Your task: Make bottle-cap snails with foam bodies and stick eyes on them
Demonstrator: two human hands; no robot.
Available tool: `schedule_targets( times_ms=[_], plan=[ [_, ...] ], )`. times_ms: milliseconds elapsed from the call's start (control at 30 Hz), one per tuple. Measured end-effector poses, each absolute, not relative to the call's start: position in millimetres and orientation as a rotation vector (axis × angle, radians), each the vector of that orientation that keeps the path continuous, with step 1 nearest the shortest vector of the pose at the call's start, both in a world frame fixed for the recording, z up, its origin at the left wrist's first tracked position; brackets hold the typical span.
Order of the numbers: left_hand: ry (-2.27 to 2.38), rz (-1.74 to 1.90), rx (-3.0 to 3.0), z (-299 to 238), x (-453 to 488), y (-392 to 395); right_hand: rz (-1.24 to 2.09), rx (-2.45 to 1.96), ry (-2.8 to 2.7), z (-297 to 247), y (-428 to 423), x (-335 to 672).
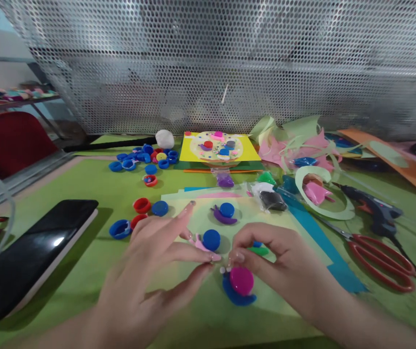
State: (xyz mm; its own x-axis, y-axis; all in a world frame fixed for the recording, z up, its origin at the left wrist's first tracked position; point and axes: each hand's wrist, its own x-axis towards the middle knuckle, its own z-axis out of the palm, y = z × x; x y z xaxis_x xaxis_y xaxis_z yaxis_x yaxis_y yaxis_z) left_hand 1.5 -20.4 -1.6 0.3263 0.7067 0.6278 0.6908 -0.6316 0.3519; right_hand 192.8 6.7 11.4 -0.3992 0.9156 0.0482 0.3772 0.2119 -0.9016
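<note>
Both hands meet over a pale green sheet (273, 218). My left hand (153, 271) has its index finger stretched forward while thumb and middle finger pinch toward a tiny white bit near the centre. My right hand (277, 261) is curled, fingertips pinched at the same spot, just above a snail shape made of a magenta cap (242, 280) on blue clay (235, 296). Just beyond the fingers lie a blue cap on a pink body (211, 240) and a blue cap on a purple body (226, 211). What the fingertips hold is too small to name.
A black phone (29, 257) lies at the left. Loose blue and red caps (146, 162) are scattered behind. Red-handled scissors (378, 252) and a glue gun (371, 209) lie at the right. A yellow card with a decorated disc (218, 147) and paper scraps (295, 140) sit before a perforated metal screen.
</note>
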Motion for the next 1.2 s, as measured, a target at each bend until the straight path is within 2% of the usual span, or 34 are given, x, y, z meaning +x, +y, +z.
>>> schedule_targets(
  times_ms=[1200],
  plan=[
    [1.396,1.208,2.666,-0.2,-1.4,-19.8,1.154,-1.161,-1.917,8.1,5.7,192.9]
  ],
)
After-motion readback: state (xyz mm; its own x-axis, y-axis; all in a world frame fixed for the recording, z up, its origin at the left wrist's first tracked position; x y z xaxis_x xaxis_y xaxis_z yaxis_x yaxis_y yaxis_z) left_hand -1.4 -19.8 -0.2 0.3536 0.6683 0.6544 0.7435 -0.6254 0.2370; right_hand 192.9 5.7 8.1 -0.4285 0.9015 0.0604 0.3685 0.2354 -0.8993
